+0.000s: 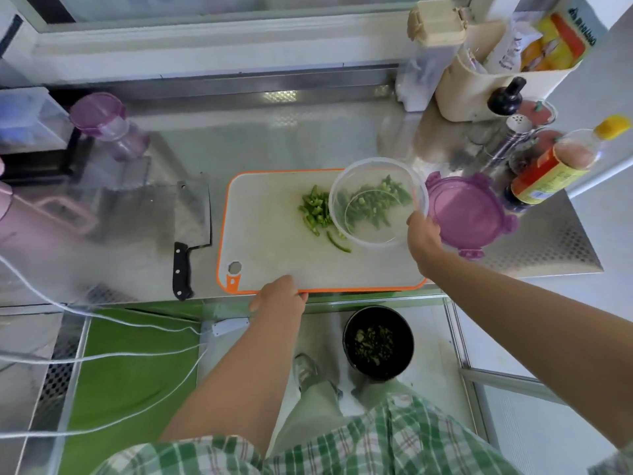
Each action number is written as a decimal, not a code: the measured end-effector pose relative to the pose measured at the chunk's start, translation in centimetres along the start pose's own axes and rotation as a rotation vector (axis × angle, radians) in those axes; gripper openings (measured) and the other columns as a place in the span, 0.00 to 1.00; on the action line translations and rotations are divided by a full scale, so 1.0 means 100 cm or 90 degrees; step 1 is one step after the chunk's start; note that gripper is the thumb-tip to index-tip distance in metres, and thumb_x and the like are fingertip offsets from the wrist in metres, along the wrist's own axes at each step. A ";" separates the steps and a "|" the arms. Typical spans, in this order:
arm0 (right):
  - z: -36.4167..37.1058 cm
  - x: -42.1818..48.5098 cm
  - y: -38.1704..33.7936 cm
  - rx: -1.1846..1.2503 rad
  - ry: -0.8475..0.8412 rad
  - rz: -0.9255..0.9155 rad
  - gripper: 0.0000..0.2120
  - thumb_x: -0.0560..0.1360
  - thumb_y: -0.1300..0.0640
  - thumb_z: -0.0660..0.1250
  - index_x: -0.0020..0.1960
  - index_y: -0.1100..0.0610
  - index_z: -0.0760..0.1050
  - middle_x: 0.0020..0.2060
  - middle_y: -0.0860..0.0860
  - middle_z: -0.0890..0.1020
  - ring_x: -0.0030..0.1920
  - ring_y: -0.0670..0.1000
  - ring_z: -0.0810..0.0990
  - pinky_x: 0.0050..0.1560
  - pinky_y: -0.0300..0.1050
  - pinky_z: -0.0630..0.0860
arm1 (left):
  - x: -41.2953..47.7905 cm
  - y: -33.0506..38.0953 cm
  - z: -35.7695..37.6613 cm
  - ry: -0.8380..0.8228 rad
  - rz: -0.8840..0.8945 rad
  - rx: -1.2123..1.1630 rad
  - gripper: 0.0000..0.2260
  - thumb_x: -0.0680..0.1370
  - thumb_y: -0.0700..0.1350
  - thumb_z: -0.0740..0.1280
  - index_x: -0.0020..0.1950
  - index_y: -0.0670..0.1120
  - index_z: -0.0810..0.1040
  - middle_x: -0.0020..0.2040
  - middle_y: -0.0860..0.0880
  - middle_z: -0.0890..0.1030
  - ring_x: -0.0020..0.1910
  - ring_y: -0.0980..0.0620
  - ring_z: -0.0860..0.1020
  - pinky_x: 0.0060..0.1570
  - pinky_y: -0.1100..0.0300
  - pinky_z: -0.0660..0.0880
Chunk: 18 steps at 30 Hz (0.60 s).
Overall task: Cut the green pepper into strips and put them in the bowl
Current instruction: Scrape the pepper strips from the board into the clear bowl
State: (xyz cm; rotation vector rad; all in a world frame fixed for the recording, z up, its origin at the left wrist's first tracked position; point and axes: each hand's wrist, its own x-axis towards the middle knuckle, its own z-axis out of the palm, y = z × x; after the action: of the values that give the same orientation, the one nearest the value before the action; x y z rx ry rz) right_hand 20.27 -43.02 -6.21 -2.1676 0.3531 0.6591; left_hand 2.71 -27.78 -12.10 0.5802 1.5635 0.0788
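Just beyond the right hand (423,234), which pinches the near rim of the clear bowl (371,238), some pepper strips (371,200) already lie inside. The bowl sits over the far right part of the cutting board (274,241) and seems tipped a little. A loose pile of strips (313,209) waits on the board just left of the bowl. The left hand (279,294) curls its fingers over the board's near edge, steadying it. To finish well, keep the bowl's lip low against the board, beside the pile, and sweep the strips in with the free hand in one gentle pass. The stray curved strip nearer the body needs catching too. The knife (190,221) lies on the table (308,132), left of both hands.
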 end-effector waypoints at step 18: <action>0.001 -0.012 0.019 -0.016 0.032 0.045 0.26 0.82 0.50 0.44 0.74 0.63 0.60 0.69 0.62 0.66 0.68 0.63 0.66 0.70 0.56 0.61 | -0.041 -0.011 0.022 -0.099 -0.059 0.033 0.15 0.82 0.42 0.59 0.68 0.40 0.67 0.51 0.39 0.73 0.49 0.40 0.77 0.59 0.41 0.72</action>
State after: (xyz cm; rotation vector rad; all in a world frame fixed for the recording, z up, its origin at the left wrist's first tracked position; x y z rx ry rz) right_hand 18.43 -44.11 -6.77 -2.2069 0.4520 0.6523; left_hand 4.30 -31.04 -8.97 0.5411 1.4420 -0.0753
